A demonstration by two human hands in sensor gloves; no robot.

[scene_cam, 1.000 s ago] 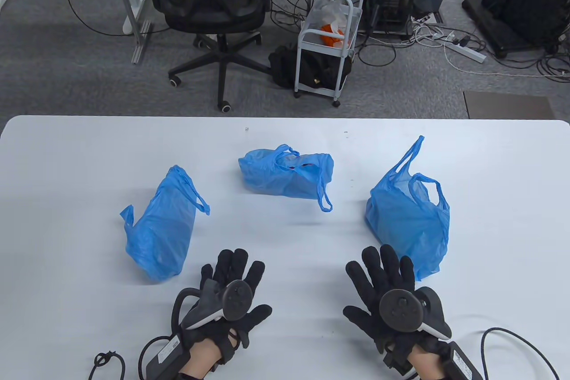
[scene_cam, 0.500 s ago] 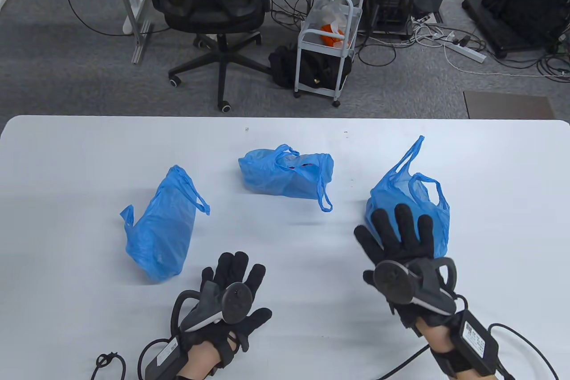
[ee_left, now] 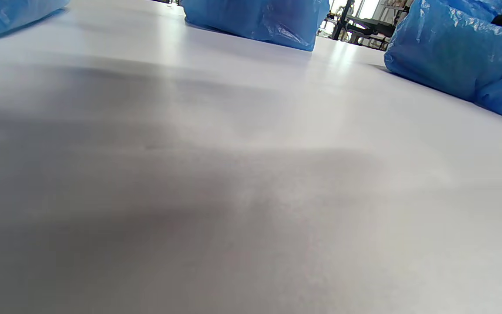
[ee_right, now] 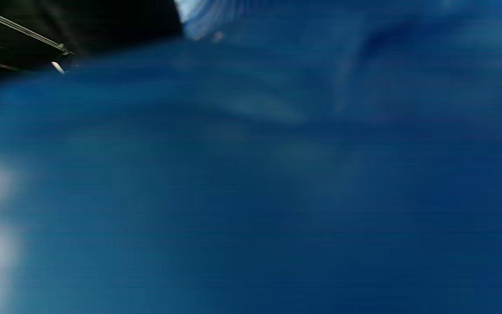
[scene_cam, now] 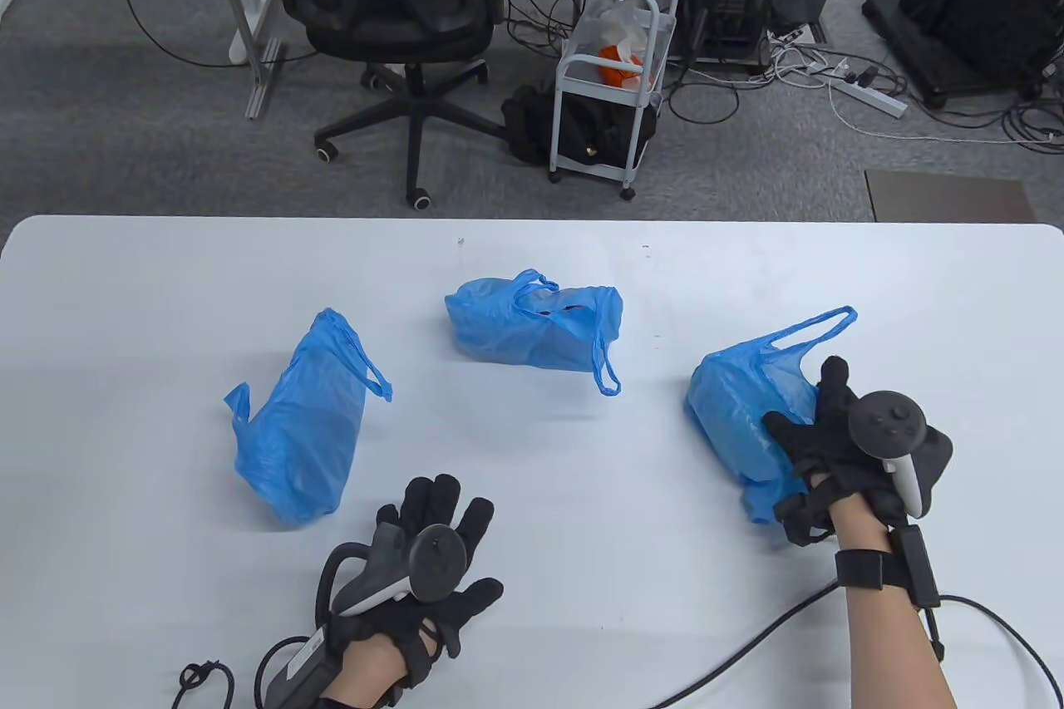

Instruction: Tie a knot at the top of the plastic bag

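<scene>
Three blue plastic bags lie on the white table [scene_cam: 125, 285]. The right bag [scene_cam: 731, 410] leans over, one handle loop [scene_cam: 819, 327] pointing up-right. My right hand [scene_cam: 808, 408] grips this bag from its right side, thumb across its front and fingers behind it. The bag fills the blurred right wrist view [ee_right: 277, 174] and shows in the left wrist view [ee_left: 456, 61]. The middle bag [scene_cam: 532, 327] and the left bag [scene_cam: 299, 418] lie untouched with loose handles. My left hand [scene_cam: 432, 522] rests flat on the table, fingers spread, holding nothing.
A coiled black cable [scene_cam: 199, 672] lies at the front left edge. My right glove's cable [scene_cam: 748, 642] trails across the front of the table. Beyond the far edge stand an office chair [scene_cam: 391, 2] and a small cart [scene_cam: 611, 69].
My right hand moved forward and right, turned onto its side and took hold of the right bag. The bag tipped; its handle now points right. My left hand has barely moved.
</scene>
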